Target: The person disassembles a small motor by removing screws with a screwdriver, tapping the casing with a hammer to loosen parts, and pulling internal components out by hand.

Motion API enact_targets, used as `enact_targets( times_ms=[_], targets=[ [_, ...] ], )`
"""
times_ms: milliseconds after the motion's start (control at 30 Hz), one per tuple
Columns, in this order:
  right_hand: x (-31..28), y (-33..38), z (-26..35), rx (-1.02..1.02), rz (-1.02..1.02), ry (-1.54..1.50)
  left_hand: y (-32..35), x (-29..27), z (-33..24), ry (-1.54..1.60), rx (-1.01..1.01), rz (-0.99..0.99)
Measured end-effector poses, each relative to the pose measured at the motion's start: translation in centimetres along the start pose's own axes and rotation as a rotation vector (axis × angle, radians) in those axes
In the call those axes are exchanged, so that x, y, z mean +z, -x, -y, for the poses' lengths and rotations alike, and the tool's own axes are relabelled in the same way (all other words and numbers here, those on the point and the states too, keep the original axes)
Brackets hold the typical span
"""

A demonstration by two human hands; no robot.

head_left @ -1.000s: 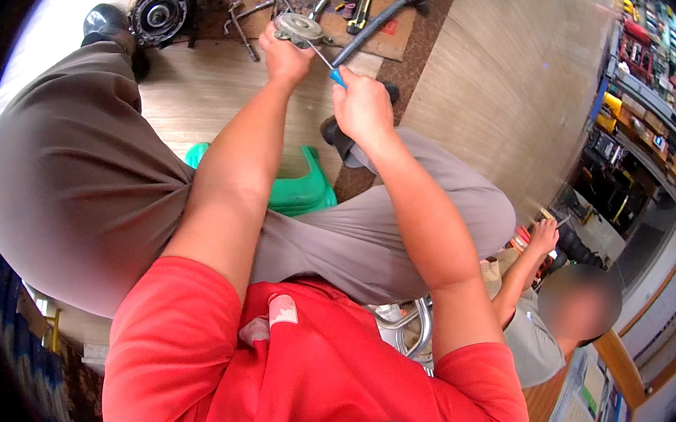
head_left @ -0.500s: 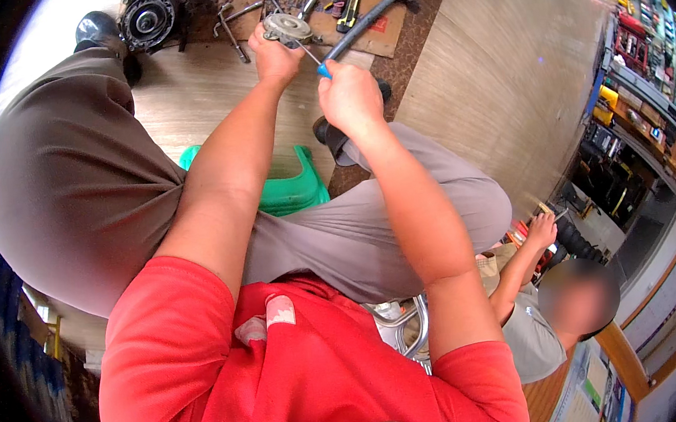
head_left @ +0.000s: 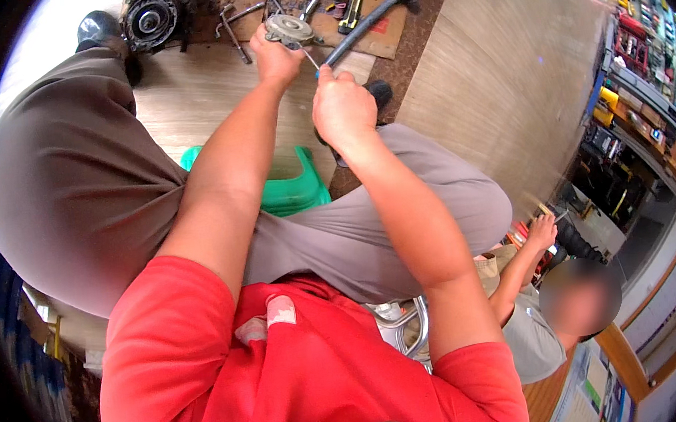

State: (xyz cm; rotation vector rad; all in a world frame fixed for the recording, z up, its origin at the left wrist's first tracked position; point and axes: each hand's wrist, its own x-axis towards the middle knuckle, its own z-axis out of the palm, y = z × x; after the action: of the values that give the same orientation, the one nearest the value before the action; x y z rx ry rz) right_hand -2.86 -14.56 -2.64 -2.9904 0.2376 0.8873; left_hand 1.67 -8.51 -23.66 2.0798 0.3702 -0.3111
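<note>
Stretched out in front of me, my left hand (head_left: 276, 59) is closed around a round grey metal part (head_left: 290, 29), gripping it by its near edge. My right hand (head_left: 343, 108) is wrapped around the handle of a screwdriver (head_left: 311, 58); only a bit of blue handle shows past the fingers. Its thin shaft points up and left to the underside of the metal part, close to my left fingers. Whether the tip sits in a screw or slot cannot be made out.
On a dirty cardboard sheet (head_left: 381, 41) lie a hammer (head_left: 370, 23), a utility knife (head_left: 352, 6), pliers and several wrenches. A greasy round machine part (head_left: 152, 20) stands at the far left. A green stool (head_left: 296, 192) is below my arms. Another person (head_left: 535, 330) sits at the right.
My right hand has turned and shifted slightly left and nearer, so less of the blue handle shows. My left hand and the metal part have hardly moved.
</note>
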Motion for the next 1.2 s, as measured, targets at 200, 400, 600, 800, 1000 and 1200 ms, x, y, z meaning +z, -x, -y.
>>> enact_targets(
  times_ms=[200,400,600,800,1000,1200],
  targets=[
    [0.6,0.2,-1.0,0.031,-0.093,-0.119,0.1,-0.2,-0.6,0.063,-0.04,0.009],
    [0.5,0.1,-1.3,0.032,-0.089,-0.107,0.1,-0.8,-1.2,0.004,-0.085,0.082],
    [-0.1,0.1,-1.7,0.034,-0.076,-0.099,-0.1,-0.9,-1.1,0.005,-0.084,0.093],
    [0.3,-0.1,-2.9,-0.006,-0.079,-0.114,-0.2,-0.7,-0.9,-0.011,-0.069,0.099],
    [-0.1,-0.1,-2.4,-0.021,-0.063,-0.161,-0.1,-0.8,-0.9,-0.003,-0.062,0.09],
    [-0.1,0.1,-2.1,-0.01,-0.071,-0.171,-0.1,-0.9,-1.1,-0.001,-0.077,0.091]
  ],
)
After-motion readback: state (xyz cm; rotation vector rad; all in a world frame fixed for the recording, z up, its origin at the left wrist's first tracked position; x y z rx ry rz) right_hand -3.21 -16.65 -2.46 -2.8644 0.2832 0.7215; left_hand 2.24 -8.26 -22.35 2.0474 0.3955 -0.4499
